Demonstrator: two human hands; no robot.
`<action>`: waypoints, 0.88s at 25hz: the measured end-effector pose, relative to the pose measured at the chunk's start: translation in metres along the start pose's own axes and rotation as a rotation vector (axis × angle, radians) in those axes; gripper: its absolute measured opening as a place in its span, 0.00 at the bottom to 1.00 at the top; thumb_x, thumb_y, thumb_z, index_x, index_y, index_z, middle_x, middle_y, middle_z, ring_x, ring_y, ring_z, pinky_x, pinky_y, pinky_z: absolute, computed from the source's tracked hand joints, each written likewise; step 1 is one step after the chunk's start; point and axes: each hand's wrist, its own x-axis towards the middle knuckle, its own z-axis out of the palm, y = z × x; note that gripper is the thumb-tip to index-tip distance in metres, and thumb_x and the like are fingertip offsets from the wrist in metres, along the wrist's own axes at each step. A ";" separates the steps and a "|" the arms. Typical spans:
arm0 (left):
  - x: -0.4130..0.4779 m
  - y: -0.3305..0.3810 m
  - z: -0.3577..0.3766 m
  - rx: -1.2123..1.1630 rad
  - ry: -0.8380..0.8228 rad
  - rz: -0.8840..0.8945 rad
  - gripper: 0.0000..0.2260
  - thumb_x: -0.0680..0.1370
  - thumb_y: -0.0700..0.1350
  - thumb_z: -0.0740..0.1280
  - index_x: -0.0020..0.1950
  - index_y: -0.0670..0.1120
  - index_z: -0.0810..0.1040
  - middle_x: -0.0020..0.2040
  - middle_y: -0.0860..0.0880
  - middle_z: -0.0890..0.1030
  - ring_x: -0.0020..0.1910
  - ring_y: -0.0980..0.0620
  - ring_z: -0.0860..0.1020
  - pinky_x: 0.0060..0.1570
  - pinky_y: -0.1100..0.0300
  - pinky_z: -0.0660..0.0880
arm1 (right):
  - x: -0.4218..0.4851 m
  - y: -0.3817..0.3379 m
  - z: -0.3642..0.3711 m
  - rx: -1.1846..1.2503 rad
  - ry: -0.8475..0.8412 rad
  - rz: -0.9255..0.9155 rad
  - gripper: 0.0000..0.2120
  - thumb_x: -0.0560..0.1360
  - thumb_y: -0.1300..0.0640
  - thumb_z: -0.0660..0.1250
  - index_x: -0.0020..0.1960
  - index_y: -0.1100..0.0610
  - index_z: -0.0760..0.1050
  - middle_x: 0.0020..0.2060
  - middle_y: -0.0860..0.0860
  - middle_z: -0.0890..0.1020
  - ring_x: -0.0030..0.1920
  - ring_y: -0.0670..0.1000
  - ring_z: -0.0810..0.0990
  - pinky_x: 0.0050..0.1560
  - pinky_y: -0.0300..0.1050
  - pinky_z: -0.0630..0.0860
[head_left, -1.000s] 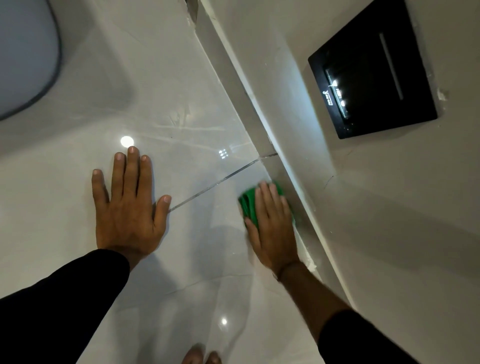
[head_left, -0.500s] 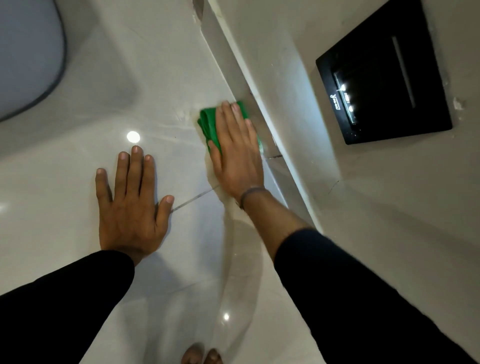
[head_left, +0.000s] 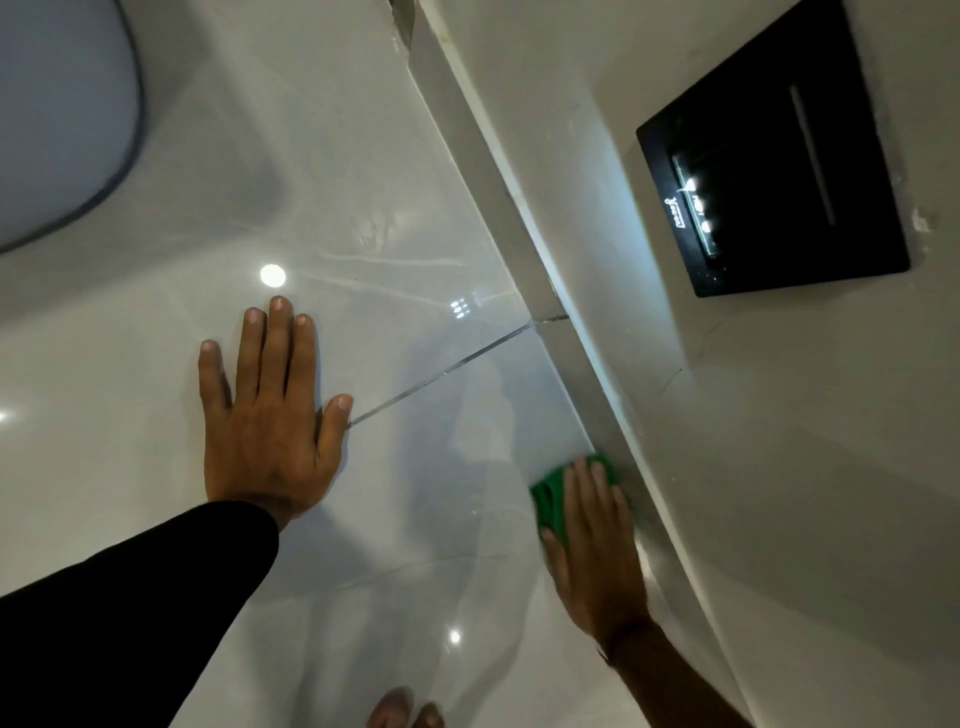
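Observation:
A folded green cloth (head_left: 550, 493) lies on the glossy white tile floor (head_left: 426, 249), right against the skirting (head_left: 571, 364) at the foot of the wall. My right hand (head_left: 597, 551) lies flat on the cloth with straight fingers, pressing it to the floor; most of the cloth is hidden under the palm. My left hand (head_left: 270, 415) rests flat on the tiles to the left, fingers straight and spread, holding nothing. A grout line (head_left: 441, 371) runs between the two hands.
A black glossy panel (head_left: 769, 161) with small lights is set in the wall on the right. A white rounded fixture (head_left: 57, 114) with a dark rim fills the top left corner. My bare toes (head_left: 405, 709) show at the bottom edge.
My right hand has slid the cloth back toward me along the skirting, from beyond the grout line to the near side. The left hand has stayed in place.

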 end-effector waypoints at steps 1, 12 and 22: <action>-0.001 0.000 0.000 -0.002 -0.002 0.001 0.36 0.84 0.56 0.56 0.88 0.40 0.54 0.90 0.37 0.54 0.89 0.36 0.53 0.85 0.30 0.47 | 0.031 -0.013 -0.011 0.015 0.043 -0.035 0.31 0.86 0.44 0.50 0.83 0.60 0.53 0.84 0.58 0.54 0.82 0.61 0.58 0.79 0.61 0.58; 0.000 -0.001 0.000 0.015 0.013 0.005 0.37 0.84 0.57 0.56 0.89 0.40 0.54 0.90 0.37 0.54 0.89 0.36 0.53 0.85 0.30 0.47 | 0.239 -0.112 -0.078 0.156 0.242 -0.112 0.34 0.83 0.53 0.57 0.84 0.58 0.49 0.84 0.55 0.54 0.84 0.55 0.48 0.83 0.58 0.49; -0.001 0.000 0.001 0.007 0.003 0.006 0.37 0.84 0.57 0.55 0.89 0.40 0.54 0.90 0.37 0.54 0.89 0.37 0.53 0.86 0.30 0.48 | -0.043 0.011 0.012 0.004 -0.075 0.098 0.31 0.86 0.43 0.46 0.83 0.60 0.52 0.85 0.54 0.49 0.81 0.62 0.60 0.81 0.58 0.53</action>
